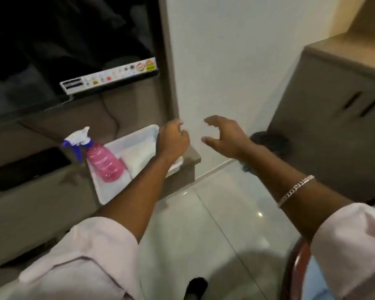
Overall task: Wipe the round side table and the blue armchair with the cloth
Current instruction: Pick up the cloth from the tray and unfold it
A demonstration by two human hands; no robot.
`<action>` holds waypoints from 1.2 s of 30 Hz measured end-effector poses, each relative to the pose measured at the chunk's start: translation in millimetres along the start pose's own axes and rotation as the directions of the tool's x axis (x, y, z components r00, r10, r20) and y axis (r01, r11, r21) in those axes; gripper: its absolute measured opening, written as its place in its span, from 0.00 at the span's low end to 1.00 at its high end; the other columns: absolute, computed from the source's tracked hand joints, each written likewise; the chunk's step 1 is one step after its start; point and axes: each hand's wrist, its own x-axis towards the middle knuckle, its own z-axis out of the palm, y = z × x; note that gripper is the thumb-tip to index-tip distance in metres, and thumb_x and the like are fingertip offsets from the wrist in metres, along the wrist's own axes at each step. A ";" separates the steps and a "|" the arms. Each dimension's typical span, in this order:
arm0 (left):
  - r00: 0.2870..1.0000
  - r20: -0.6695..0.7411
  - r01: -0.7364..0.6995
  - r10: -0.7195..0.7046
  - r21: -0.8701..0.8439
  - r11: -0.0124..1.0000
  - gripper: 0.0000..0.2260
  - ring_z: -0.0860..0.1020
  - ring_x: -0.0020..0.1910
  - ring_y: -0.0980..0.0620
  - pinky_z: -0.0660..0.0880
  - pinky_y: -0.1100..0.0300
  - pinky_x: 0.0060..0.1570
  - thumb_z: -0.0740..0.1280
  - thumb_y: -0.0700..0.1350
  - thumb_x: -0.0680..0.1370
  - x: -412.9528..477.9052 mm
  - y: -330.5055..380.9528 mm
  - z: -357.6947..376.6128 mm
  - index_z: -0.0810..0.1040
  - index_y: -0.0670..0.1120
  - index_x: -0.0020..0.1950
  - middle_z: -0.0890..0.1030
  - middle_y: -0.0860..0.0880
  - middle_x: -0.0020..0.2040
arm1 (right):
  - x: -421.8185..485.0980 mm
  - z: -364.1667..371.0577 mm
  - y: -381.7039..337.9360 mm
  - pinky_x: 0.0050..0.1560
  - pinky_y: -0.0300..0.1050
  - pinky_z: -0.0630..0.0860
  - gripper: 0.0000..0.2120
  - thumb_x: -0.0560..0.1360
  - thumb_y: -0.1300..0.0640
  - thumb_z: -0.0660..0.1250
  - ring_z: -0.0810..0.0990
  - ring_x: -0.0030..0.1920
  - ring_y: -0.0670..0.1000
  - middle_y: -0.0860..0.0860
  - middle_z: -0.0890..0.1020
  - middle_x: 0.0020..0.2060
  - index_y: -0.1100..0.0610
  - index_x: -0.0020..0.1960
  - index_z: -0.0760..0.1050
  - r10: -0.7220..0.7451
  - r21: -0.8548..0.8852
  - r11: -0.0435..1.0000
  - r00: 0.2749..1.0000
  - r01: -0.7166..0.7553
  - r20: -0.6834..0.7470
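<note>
Both hands are empty at this moment. The left hand (pixel 173 140) is over the far end of a white tray (pixel 108 191), with its fingers loosely curled and holding nothing; the right hand (pixel 224 136) hangs in the air in front of the white wall (pixel 225 61), with thumb and fingers spread wide like a claw. The tray stands on a low brown unit (pixel 52 202) under a television (pixel 52 50). In the tray lies a pink spray bottle (pixel 104 163) with a blue and white trigger head, on its side, and just beside it a white folded thing (pixel 139 156) which I judge to be the cloth, although the picture is blurred and I cannot be sure. The left forearm partly covers it. The round side table and the blue armchair I cannot see clearly; only a red-brown curved edge (pixel 294 267) with something pale blue shows at the lower right, and I cannot tell what it is. The cloth should be light, soft and limp, so it will hang down and unfold when it is lifted; it is better to pinch it in the middle of the fold, or gather it in the palm, than to take one corner. It is not fragile and not slippery. The bottle is smooth plastic and may roll in the tray if the cloth is pulled against it, so the cloth should be lifted upward, away from the bottle.
</note>
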 end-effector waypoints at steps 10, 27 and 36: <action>0.687 -0.121 0.715 -0.716 -0.058 0.696 0.30 0.75 0.69 0.38 0.78 0.48 0.66 0.69 0.39 0.74 27.4 -152.8 -35.7 0.64 0.40 0.75 0.74 0.39 0.72 | 100.5 193.2 -65.5 0.62 0.53 0.76 0.25 0.76 0.51 0.69 0.78 0.62 0.61 0.60 0.79 0.63 0.60 0.69 0.69 0.102 -0.012 0.994 0.876 -0.109 0.471; 0.825 0.381 0.535 -0.418 -0.766 0.357 0.17 0.86 0.54 0.41 0.84 0.42 0.51 0.71 0.37 0.71 22.4 -81.2 -38.7 0.79 0.48 0.58 0.88 0.44 0.54 | 42.6 115.1 -20.0 0.55 0.42 0.80 0.22 0.71 0.59 0.77 0.81 0.54 0.51 0.53 0.83 0.58 0.58 0.64 0.77 0.298 0.705 0.657 0.951 -0.265 0.080; 0.792 0.604 0.548 -0.089 -0.638 0.541 0.26 0.81 0.63 0.36 0.81 0.41 0.58 0.69 0.39 0.71 -129.7 66.7 102.5 0.75 0.38 0.71 0.82 0.36 0.65 | -186.8 -31.2 104.1 0.32 0.41 0.72 0.16 0.65 0.57 0.81 0.74 0.37 0.53 0.55 0.76 0.37 0.53 0.38 0.72 0.553 0.855 0.400 0.831 -0.330 0.062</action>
